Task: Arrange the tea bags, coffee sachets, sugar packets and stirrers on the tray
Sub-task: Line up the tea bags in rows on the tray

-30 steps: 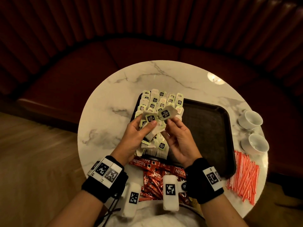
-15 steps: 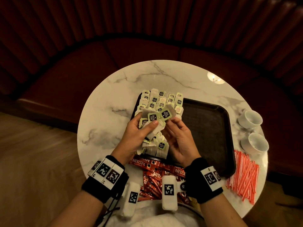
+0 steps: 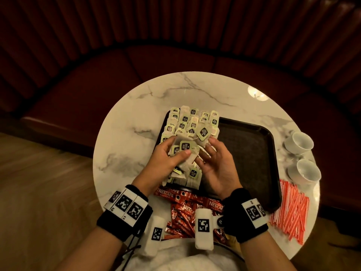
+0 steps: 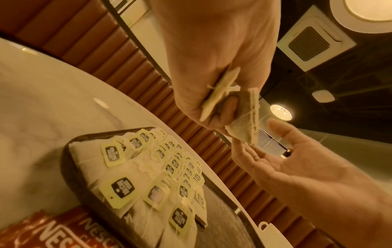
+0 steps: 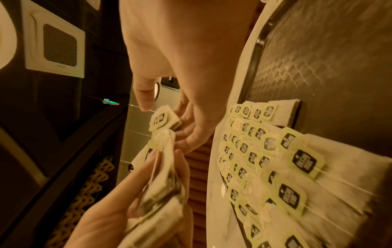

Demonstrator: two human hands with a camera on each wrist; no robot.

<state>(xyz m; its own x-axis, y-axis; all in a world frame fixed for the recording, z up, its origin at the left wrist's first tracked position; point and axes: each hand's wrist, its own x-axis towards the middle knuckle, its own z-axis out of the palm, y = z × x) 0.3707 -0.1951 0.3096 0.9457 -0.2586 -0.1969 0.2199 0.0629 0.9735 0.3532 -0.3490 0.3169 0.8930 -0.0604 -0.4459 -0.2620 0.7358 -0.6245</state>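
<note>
My left hand (image 3: pixel 179 151) grips a bundle of tea bags (image 3: pixel 185 148) above the near left part of the black tray (image 3: pixel 252 153). My right hand (image 3: pixel 209 142) pinches a single tea bag (image 3: pixel 203 132) at the bundle's right edge, its green tag facing up. In the right wrist view that tea bag (image 5: pixel 162 120) sits between thumb and fingers, beside the bundle (image 5: pixel 163 182). Rows of tea bags (image 3: pixel 187 120) lie flat over the tray's left part. Red coffee sachets (image 3: pixel 187 208) are heaped on the table at the tray's near edge. Red-and-white stirrers (image 3: pixel 289 210) lie to the tray's right.
Two white cups (image 3: pixel 298 142) (image 3: pixel 308 171) stand at the right rim of the round marble table (image 3: pixel 127 133). The tray's right part is bare. A red padded bench (image 3: pixel 117 71) curves behind the table.
My right hand has drawn its tea bag slightly up and to the right, away from the bundle. My left hand has kept its hold on the bundle almost in place.
</note>
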